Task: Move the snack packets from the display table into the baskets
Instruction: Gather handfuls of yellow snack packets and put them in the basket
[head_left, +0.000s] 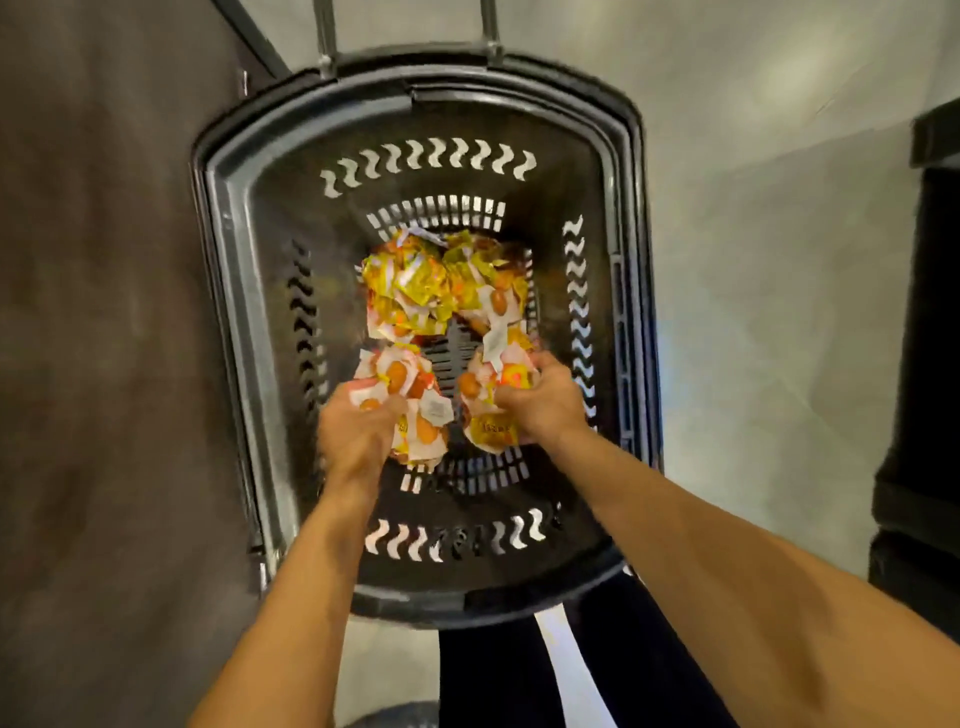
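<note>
Two bare forearms, entering from the bottom edge and reaching down into a black plastic basket (223, 218) on a pale floor (753, 260). Left hand (358, 426): fingers curled round a left bundle (421, 421) of small white, orange and yellow snack packets, held low inside the basket by its near-left wall. Right hand (540, 402): fingers likewise closed on a right bundle (493, 384) of the same packets, level with the left and just apart from it, with a strip of slotted basket bottom showing between them. Loose heap of packets (415, 280): yellow and orange, crumpled, lying on the basket bottom toward its far end, just beyond both hands. Basket: oval rim, walls pierced with wavy slots and short bars, two metal handle bars (324, 36) rising from the far rim. Whether the held bundles touch the basket bottom cannot be told; motion blur softens the hands. Dark trouser legs (493, 675) stand below the near rim. Dark brown surface (104, 312) fills the left side; a black block (924, 364) stands at the right edge.
</note>
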